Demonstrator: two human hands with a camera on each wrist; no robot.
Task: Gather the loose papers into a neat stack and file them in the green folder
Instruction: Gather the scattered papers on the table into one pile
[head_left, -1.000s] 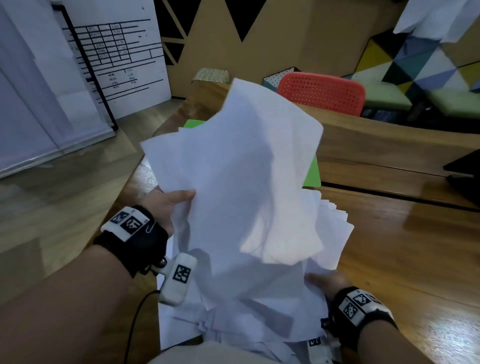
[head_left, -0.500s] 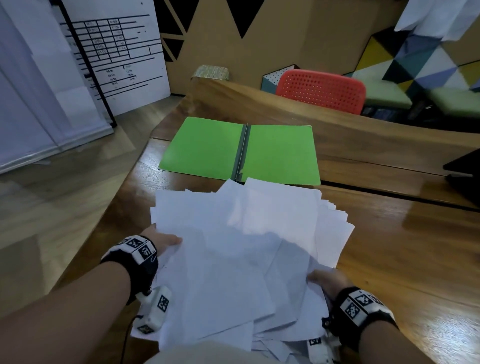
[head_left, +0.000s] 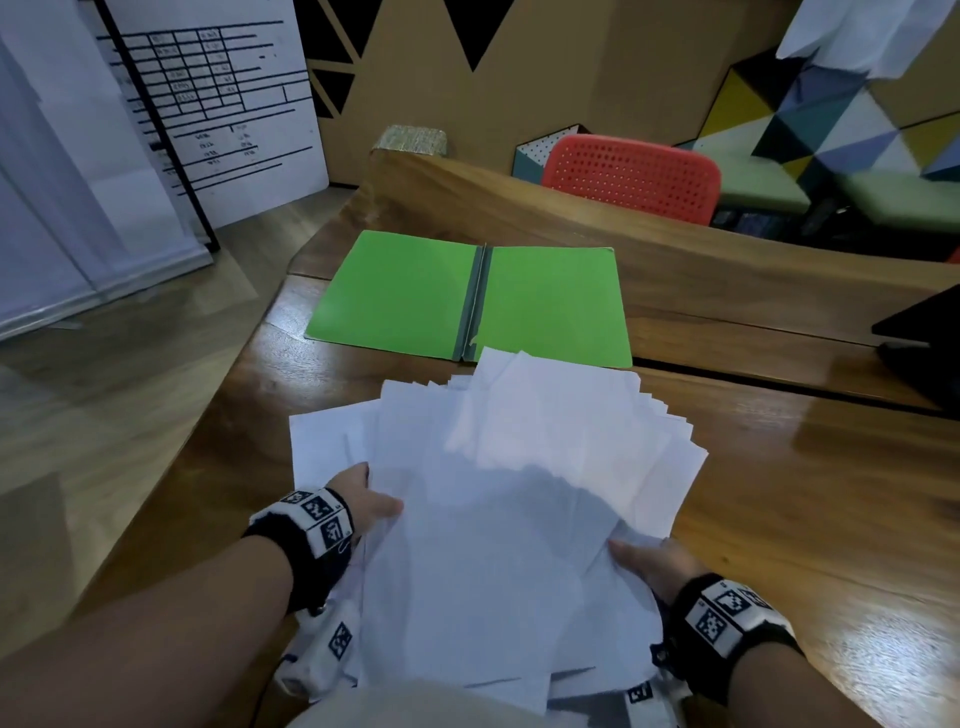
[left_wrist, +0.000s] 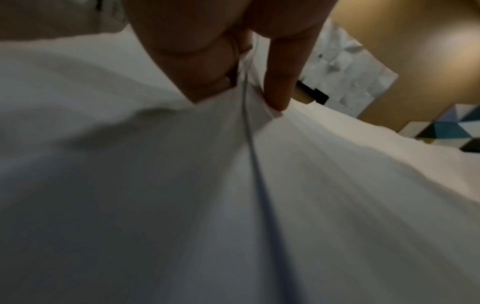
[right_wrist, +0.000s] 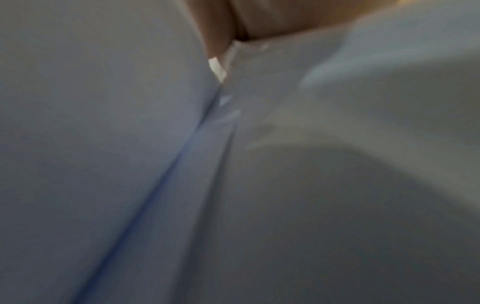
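A fanned, untidy pile of white papers (head_left: 519, 493) lies on the wooden table (head_left: 831, 519) in front of me. My left hand (head_left: 371, 501) grips the pile's left edge; the left wrist view shows its thumb (left_wrist: 279, 82) on top of the papers (left_wrist: 233, 185) and fingers under them. My right hand (head_left: 647, 561) holds the pile's lower right edge, its fingers mostly hidden beneath the sheets; white paper (right_wrist: 285, 164) fills the right wrist view. The green folder (head_left: 467, 299) lies open and flat just beyond the pile, with nothing on it.
A raised wooden ledge (head_left: 675, 249) runs behind the folder, with a red perforated chair (head_left: 631, 174) beyond it. A dark object (head_left: 924, 327) sits at the table's right edge. The table's left edge drops to the wooden floor (head_left: 104, 415).
The sheets that my left hand held up high have come down onto the pile, uncovering the green folder. My left hand has dropped to the pile's left edge. My right hand stays in place.
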